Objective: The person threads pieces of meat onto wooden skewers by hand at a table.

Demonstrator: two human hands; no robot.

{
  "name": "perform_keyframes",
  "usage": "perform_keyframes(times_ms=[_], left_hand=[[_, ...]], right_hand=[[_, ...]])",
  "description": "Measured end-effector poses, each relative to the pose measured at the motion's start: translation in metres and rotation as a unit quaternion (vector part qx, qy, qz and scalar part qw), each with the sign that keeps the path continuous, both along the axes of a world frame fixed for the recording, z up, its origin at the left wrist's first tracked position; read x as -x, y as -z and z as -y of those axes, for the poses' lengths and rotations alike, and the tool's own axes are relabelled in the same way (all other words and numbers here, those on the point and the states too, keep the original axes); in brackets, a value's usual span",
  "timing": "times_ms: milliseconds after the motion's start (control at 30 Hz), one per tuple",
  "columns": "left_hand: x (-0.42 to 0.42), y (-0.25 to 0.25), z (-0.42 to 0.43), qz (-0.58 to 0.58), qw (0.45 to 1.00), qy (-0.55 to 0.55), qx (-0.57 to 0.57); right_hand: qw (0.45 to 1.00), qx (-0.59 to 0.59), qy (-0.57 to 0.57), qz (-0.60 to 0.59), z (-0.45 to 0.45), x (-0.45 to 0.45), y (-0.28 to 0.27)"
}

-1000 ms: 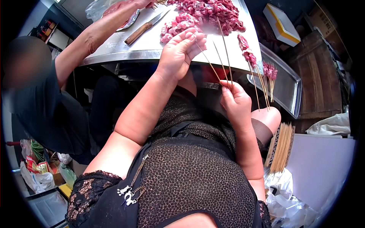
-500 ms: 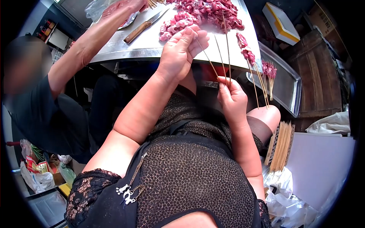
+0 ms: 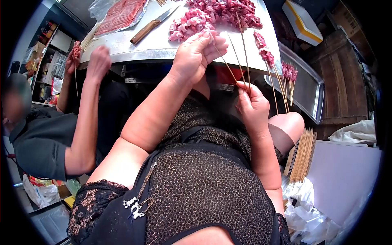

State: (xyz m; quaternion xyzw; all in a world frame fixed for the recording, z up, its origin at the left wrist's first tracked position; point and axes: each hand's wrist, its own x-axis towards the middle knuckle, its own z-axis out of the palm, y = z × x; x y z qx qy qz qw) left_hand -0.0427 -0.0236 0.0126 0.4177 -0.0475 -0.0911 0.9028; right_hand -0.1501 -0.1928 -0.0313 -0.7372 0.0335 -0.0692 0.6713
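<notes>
My right hand [image 3: 254, 103] pinches the lower ends of three thin bamboo skewers [image 3: 241, 61], which fan upward. The leftmost skewer reaches my left hand [image 3: 194, 55], palm up at the table's near edge. Thumb and forefinger of that hand are closed at the skewer's tip on what looks like a small piece of meat, mostly hidden by the fingers. Just beyond lies a pile of raw cut meat [image 3: 222, 14]. Several meat skewers [image 3: 264, 51] lie at the table's right edge, their bare sticks overhanging it.
A knife [image 3: 146, 32] and sliced meat in a tray [image 3: 122, 16] lie left on the metal table [image 3: 163, 49]. A co-worker sits left, a hand [image 3: 72, 61] holding a meat skewer. Right are a metal tray [image 3: 312, 98] with finished skewers and a box of bare sticks [image 3: 301, 157].
The co-worker's arm has drawn back from over the table toward the body, uncovering the sliced meat; a loaded skewer now shows in the other hand. My hands have barely moved.
</notes>
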Motion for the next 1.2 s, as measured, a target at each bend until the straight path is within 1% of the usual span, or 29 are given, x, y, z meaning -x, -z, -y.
perform_keyframes(times_ms=[100,167,200,267,300,367,400,467,533,633,667,733,800,900,967,1000,1067,1200], left_hand=[[-0.003,0.004,-0.001,-0.029,0.999,0.020,0.013],[-0.004,0.006,-0.002,-0.033,0.999,0.024,0.014],[-0.005,0.006,-0.002,-0.036,0.999,0.028,0.015],[-0.009,0.007,-0.004,-0.033,0.999,0.033,0.009],[-0.011,0.008,-0.004,-0.030,0.999,0.039,0.002],[-0.014,0.006,-0.002,-0.026,0.999,0.047,-0.004],[-0.016,0.006,-0.001,-0.022,0.998,0.056,-0.010],[-0.018,0.006,0.002,-0.026,0.998,0.054,0.002],[-0.022,0.005,0.006,-0.027,0.998,0.053,0.014],[-0.027,0.003,0.014,-0.014,1.000,-0.009,0.008],[-0.028,0.004,0.016,-0.014,1.000,-0.012,0.006],[-0.030,0.008,0.018,0.012,0.999,-0.012,0.047],[-0.028,0.008,0.027,0.026,0.998,-0.009,0.061],[-0.026,0.013,0.034,0.021,0.997,0.005,0.075],[-0.027,0.013,0.037,0.030,0.996,0.014,0.081],[-0.027,0.012,0.039,0.038,0.995,0.022,0.089],[-0.028,0.010,0.041,0.045,0.994,0.023,0.094],[-0.025,0.010,0.045,0.041,0.995,0.018,0.090]], right_hand=[[1.000,0.017,-0.004,0.001,0.001,-0.003,0.002],[0.999,-0.034,-0.028,-0.013,0.001,-0.007,0.003],[0.999,-0.035,-0.028,-0.013,0.001,-0.009,0.002],[0.986,-0.143,-0.065,-0.058,0.001,-0.014,-0.001],[0.986,-0.144,-0.066,-0.060,0.002,-0.016,-0.003],[0.945,-0.265,-0.103,-0.159,0.004,-0.023,-0.006],[0.944,-0.267,-0.103,-0.162,0.004,-0.026,-0.007],[0.907,-0.342,-0.132,-0.205,0.004,-0.034,-0.009],[0.907,-0.348,-0.142,-0.191,0.002,-0.042,-0.006],[0.960,-0.242,-0.101,-0.099,-0.002,-0.051,-0.003],[0.959,-0.243,-0.104,-0.099,-0.004,-0.053,-0.001],[0.989,-0.132,-0.062,-0.003,-0.009,-0.051,0.006],[0.994,-0.091,-0.055,0.022,-0.010,-0.047,0.013],[0.992,-0.114,-0.062,-0.001,-0.009,-0.043,0.013],[0.963,-0.250,-0.087,-0.053,-0.008,-0.042,0.011],[0.963,-0.250,-0.089,-0.054,-0.007,-0.042,0.009],[0.939,-0.316,-0.102,-0.095,-0.005,-0.041,0.002],[0.936,-0.323,-0.094,-0.100,-0.004,-0.040,-0.003]])
